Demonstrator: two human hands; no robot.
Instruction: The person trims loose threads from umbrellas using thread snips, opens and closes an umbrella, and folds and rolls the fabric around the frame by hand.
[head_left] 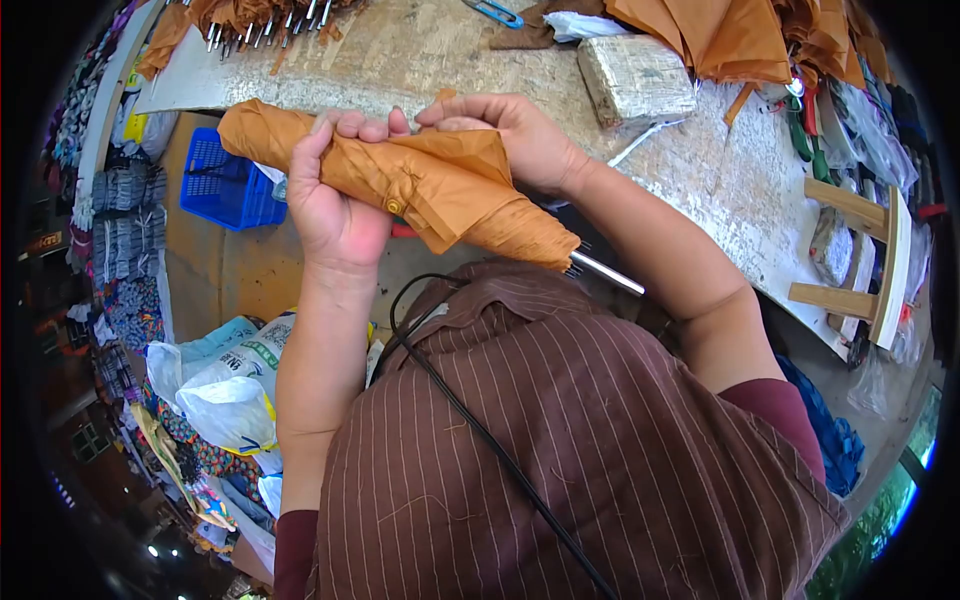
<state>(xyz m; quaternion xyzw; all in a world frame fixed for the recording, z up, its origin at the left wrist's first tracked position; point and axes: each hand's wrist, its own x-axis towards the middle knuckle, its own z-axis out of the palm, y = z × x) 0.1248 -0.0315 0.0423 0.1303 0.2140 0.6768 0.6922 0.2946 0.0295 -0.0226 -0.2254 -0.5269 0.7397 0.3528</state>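
A folded orange-brown umbrella (440, 190) lies slantwise across my lap, its cloth gathered around the shaft. From its lower right end sticks a silver metal shaft (610, 273), with dark rib tips beside it. My left hand (335, 200) is wrapped around the upper left part of the umbrella, thumb in front and fingertips over the far side. On the far side, my right hand (520, 140) is closed at a loose fold of the cloth, its fingers partly hidden by the fabric. A small round yellowish button (393, 207) shows on the cloth near my left wrist.
A worn wooden table (430, 70) holds a wrapped block (637, 82), blue-handled snips (493, 12) and more orange-brown umbrellas (700, 35). A blue plastic basket (207, 180) stands below at left, above plastic bags (235, 400). A wooden frame (885, 265) sits at right.
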